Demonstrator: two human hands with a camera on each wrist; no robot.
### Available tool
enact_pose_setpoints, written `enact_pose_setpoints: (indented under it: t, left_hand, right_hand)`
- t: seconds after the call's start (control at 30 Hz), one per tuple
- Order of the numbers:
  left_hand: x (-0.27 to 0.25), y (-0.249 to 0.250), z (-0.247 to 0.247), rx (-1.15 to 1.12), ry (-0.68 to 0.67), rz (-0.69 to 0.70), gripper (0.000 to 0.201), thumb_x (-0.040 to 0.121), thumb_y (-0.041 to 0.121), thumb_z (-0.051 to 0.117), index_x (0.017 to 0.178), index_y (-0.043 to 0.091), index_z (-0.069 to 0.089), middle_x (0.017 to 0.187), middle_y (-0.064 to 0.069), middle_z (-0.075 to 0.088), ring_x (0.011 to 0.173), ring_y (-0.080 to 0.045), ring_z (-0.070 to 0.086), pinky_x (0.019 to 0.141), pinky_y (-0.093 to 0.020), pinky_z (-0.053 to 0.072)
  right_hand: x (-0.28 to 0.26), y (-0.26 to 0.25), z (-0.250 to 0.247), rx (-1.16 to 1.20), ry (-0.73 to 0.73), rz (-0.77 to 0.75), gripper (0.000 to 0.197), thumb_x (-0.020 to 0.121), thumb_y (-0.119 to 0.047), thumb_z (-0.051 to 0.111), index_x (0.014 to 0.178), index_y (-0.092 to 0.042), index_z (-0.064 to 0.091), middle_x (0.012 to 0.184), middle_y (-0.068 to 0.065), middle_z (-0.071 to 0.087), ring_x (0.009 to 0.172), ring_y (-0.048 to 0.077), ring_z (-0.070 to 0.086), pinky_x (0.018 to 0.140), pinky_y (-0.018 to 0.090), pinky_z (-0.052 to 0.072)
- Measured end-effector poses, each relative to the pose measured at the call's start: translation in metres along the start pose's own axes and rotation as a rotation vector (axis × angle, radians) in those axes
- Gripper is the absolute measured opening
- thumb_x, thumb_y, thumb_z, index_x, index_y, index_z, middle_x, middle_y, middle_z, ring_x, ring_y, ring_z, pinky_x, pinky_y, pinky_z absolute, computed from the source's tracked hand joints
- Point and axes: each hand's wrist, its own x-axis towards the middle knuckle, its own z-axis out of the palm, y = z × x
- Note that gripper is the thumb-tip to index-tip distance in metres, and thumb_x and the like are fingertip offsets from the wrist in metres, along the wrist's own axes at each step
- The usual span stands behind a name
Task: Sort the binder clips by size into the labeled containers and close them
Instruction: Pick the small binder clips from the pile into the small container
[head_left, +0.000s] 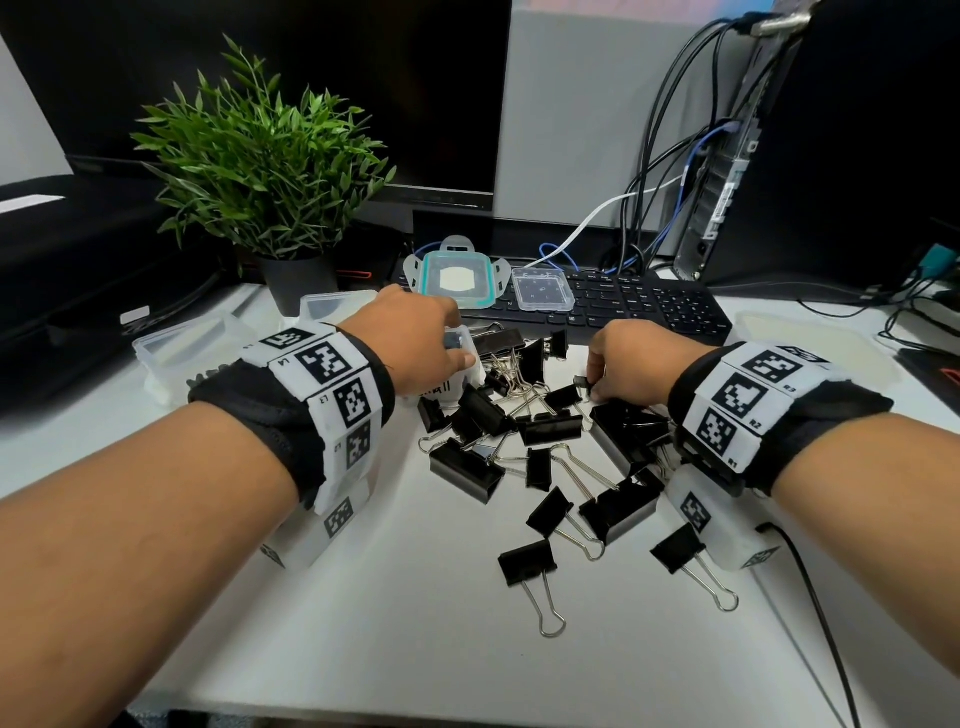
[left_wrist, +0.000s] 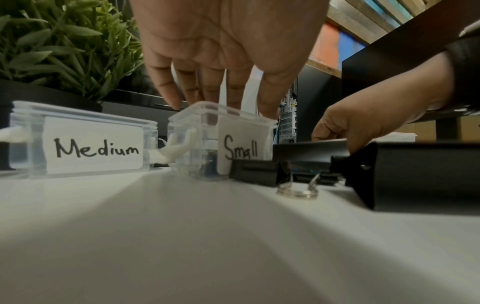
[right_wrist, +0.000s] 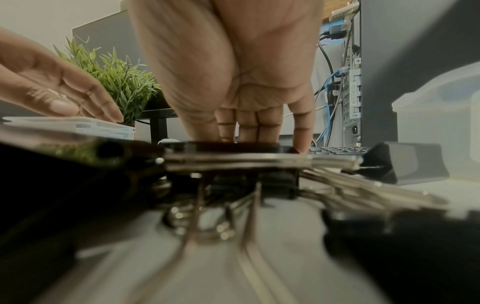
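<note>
On the white desk (head_left: 395, 597), the left hand (head_left: 415, 338) reaches straight-fingered over the open "Small" container (left_wrist: 221, 142), hiding most of it from the head camera; beside it stands the "Medium" container (left_wrist: 83, 139). At the heap of binder clips (head_left: 545, 441), the right hand (head_left: 623, 364) pinches a small clip (head_left: 582, 383), its fingertips blocked in the right wrist view.

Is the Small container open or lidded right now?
Open. The Small container shows a bare rim with no lid, the left hand reaches over its top, and loose lids lie on the keyboard.
</note>
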Motion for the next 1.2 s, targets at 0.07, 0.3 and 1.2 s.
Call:
enact_pose_setpoints:
  t: [0.07, 0.3, 1.2]
  left_hand:
    - [0.000, 0.000, 0.001, -0.004, 0.005, 0.007, 0.051, 0.091, 0.052, 0.047, 0.135, 0.025, 0.043, 0.127, -0.001, 0.056, 0.130, -0.021, 0.033, 0.097, -0.034, 0.038]
    - [-0.002, 0.000, 0.001, -0.002, 0.021, 0.035, 0.049, 0.092, 0.050, 0.047, 0.134, 0.024, 0.044, 0.126, -0.001, 0.056, 0.128, -0.021, 0.036, 0.094, -0.031, 0.038]
    - [0.003, 0.013, 0.006, -0.197, 0.190, 0.413, 0.026, 0.086, 0.015, 0.063, 0.110, 0.026, 0.068, 0.098, 0.008, 0.065, 0.094, -0.008, 0.051, 0.083, -0.025, 0.044]
  right_hand:
    - [-0.001, 0.000, 0.001, 0.005, 0.021, 0.002, 0.024, 0.085, -0.019, 0.066, 0.105, -0.005, 0.069, 0.107, 0.010, 0.067, 0.100, 0.026, 0.062, 0.075, 0.026, 0.047]
    - [0.001, 0.001, -0.001, 0.166, 0.123, 0.067, 0.025, 0.082, -0.021, 0.068, 0.103, -0.012, 0.060, 0.089, 0.001, 0.054, 0.098, 0.023, 0.054, 0.075, 0.027, 0.042]
    - [-0.011, -0.018, -0.005, 0.987, 0.129, -0.426, 0.030, 0.077, 0.011, 0.068, 0.080, -0.014, 0.051, 0.078, 0.021, 0.062, 0.074, 0.029, 0.061, 0.060, 0.018, 0.051]
